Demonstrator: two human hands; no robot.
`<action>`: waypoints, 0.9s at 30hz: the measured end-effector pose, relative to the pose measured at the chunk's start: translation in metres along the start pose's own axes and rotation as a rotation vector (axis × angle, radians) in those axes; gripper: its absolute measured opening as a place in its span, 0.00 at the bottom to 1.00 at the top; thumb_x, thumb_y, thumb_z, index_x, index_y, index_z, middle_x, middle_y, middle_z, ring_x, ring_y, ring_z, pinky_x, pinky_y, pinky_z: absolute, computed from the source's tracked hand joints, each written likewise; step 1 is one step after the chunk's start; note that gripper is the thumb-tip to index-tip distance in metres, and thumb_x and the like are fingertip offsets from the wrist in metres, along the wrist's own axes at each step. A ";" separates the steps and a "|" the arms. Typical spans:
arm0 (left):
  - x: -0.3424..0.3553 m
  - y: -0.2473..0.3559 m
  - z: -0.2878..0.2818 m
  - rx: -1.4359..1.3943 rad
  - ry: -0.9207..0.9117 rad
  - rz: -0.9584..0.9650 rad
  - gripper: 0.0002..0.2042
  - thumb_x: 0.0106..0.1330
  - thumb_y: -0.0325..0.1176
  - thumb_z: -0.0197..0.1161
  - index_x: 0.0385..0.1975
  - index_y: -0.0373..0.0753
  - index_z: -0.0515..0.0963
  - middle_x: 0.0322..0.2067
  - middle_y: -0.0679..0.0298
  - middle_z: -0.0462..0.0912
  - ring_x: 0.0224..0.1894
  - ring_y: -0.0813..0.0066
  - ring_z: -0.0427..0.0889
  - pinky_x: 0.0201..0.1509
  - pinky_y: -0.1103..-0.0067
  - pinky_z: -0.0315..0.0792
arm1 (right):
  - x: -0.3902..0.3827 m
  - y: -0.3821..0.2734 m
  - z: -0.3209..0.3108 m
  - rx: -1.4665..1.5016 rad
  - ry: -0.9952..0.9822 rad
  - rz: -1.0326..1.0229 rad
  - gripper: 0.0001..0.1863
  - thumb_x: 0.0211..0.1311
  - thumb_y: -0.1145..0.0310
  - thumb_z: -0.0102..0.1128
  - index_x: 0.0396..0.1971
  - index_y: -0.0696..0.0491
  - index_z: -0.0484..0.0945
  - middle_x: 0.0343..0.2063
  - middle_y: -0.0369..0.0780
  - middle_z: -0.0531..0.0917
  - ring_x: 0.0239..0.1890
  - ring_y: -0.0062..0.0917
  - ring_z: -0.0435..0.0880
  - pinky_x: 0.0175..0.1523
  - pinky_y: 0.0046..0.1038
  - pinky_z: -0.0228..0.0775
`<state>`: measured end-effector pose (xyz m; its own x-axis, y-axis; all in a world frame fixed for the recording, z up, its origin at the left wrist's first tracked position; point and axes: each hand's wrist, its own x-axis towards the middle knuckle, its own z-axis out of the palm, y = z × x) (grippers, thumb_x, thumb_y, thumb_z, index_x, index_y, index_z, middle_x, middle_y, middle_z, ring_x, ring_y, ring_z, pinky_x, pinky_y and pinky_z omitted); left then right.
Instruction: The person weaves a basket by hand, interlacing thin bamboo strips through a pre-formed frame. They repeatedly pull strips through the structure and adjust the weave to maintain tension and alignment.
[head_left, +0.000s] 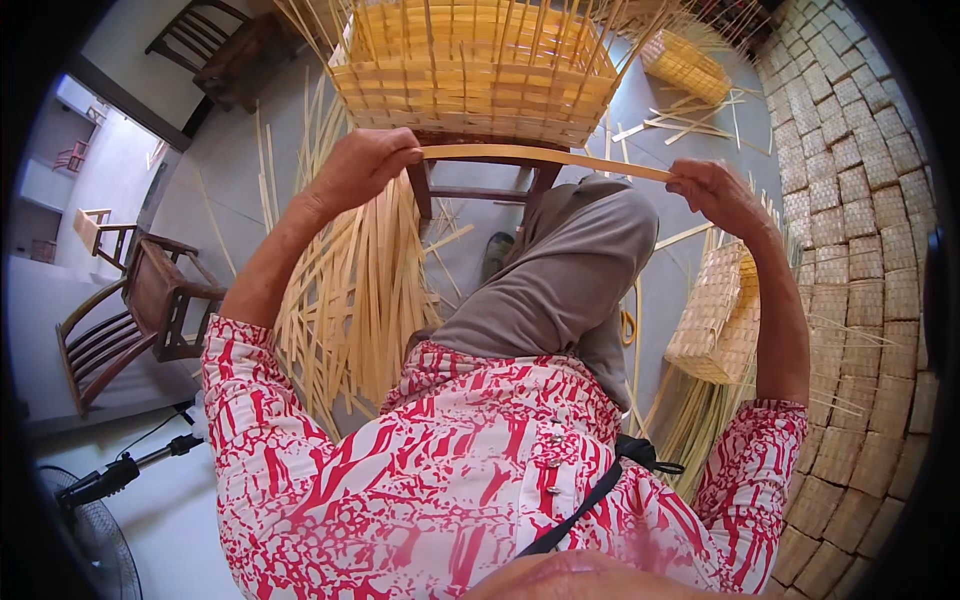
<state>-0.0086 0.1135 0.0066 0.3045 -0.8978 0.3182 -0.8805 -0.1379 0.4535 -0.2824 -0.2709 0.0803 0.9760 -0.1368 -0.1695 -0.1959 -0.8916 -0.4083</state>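
near the basket (470, 115), left hand (362, 166) and right hand (714, 197) pinch one strip (545, 155) in their fingers. bending too sharply might crack it.

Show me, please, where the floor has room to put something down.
Mostly bare floor lies between the nearest left chair and the strip pile; a narrower patch, between the knee and the right basket. Strips crowd the far yellow basket.

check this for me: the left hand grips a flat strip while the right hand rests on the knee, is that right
The right hand isn't resting on the knee: the head view shows it out to the knee's right, also gripping the flat strip. The left hand does grip it.
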 end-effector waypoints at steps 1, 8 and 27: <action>-0.003 -0.003 -0.008 0.011 -0.037 -0.041 0.10 0.73 0.36 0.58 0.35 0.35 0.77 0.23 0.57 0.78 0.25 0.62 0.78 0.32 0.71 0.72 | -0.001 0.003 0.002 0.014 0.020 -0.028 0.10 0.71 0.66 0.57 0.33 0.57 0.78 0.16 0.36 0.72 0.20 0.20 0.68 0.27 0.29 0.64; -0.022 -0.048 -0.050 0.051 -0.025 -0.141 0.09 0.73 0.33 0.59 0.34 0.32 0.78 0.23 0.57 0.77 0.25 0.67 0.78 0.32 0.74 0.71 | -0.011 0.035 0.012 0.152 0.127 -0.071 0.09 0.70 0.67 0.59 0.34 0.58 0.79 0.18 0.38 0.76 0.20 0.20 0.72 0.27 0.28 0.66; 0.090 -0.067 -0.110 -0.385 0.915 0.025 0.14 0.71 0.33 0.61 0.53 0.33 0.79 0.25 0.66 0.84 0.24 0.82 0.78 0.28 0.83 0.71 | -0.016 0.032 0.023 0.088 0.093 -0.027 0.10 0.67 0.67 0.63 0.31 0.58 0.78 0.16 0.42 0.72 0.19 0.28 0.70 0.28 0.32 0.64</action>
<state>0.1176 0.0882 0.0962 0.5933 -0.2072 0.7778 -0.7617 0.1678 0.6258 -0.3062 -0.2876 0.0494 0.9849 -0.1561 -0.0748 -0.1726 -0.8547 -0.4896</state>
